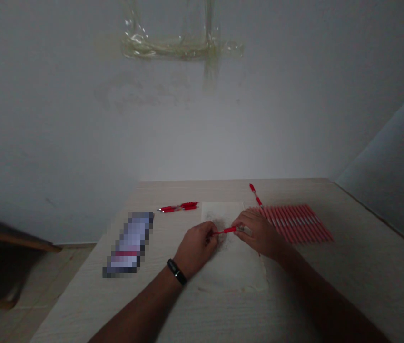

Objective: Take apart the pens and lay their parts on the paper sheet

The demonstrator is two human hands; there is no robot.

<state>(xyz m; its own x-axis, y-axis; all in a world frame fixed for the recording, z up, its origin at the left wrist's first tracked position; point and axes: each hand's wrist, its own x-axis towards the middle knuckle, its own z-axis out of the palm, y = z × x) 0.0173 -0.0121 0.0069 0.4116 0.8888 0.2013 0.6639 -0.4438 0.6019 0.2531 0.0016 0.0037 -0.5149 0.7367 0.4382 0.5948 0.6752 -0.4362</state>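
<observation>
Two grips closed: left hand (195, 248) and right hand (259, 233) both hold one red pen (225, 230), above paper (233, 265).

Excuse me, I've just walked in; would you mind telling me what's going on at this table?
A person is holding a slim red pen between their left hand and right hand, above a smudged white paper sheet. Red pens lie to the left of the sheet, another red pen lies beyond the right hand, and a row of red-striped pens sits to the right.

Red pen (227, 230), red-and-white striped refills (296, 224) — and a pale wood-grain tabletop (362, 257).
</observation>
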